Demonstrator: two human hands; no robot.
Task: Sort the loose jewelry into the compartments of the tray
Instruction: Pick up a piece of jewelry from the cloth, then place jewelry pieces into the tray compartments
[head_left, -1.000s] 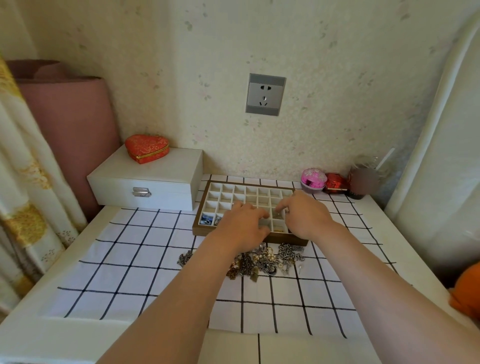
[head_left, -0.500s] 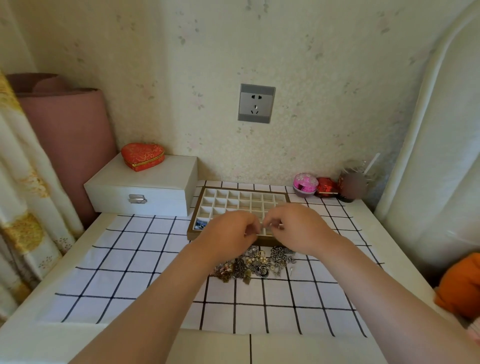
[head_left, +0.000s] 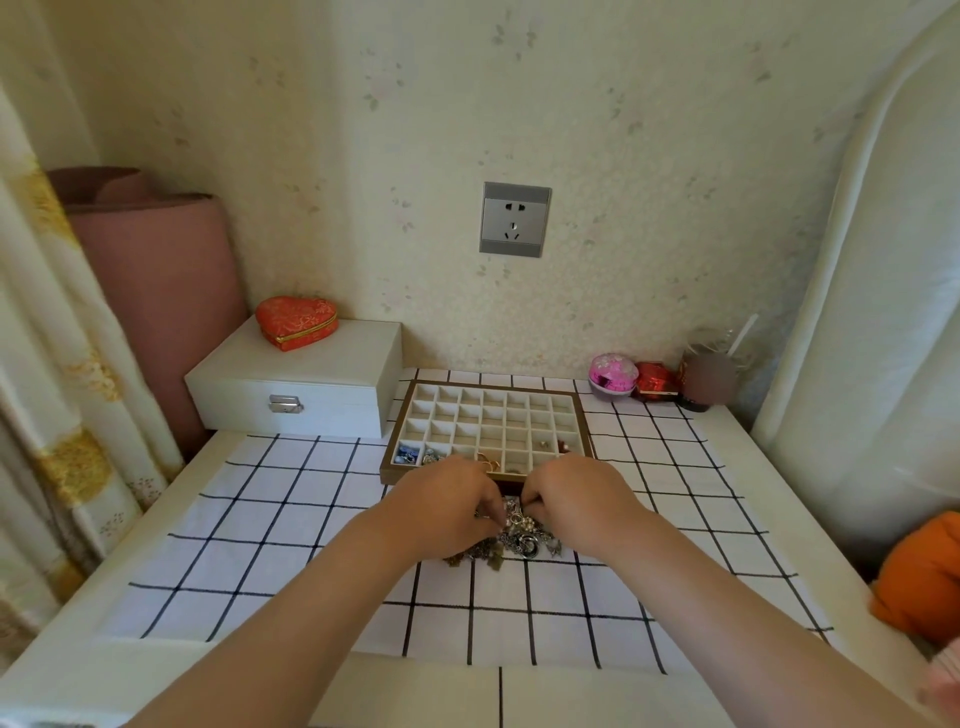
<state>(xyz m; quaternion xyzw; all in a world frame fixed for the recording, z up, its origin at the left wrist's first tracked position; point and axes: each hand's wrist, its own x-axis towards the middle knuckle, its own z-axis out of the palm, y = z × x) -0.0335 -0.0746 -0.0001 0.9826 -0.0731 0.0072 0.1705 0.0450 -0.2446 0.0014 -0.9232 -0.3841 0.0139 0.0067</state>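
Left hand (head_left: 441, 512) and right hand (head_left: 576, 501) at jewelry pile (head_left: 519, 538), just beside tray (head_left: 493, 386).

A red heart box (head_left: 296, 322) sits on a white case (head_left: 311, 376).

My left hand (head_left: 447, 512) and right hand (head_left: 576, 499) are bare, and so are my left forearm (head_left: 311, 597) and right forearm (head_left: 727, 587), uncovered all the way to the lower edge of the view. My nails are too small to make out.
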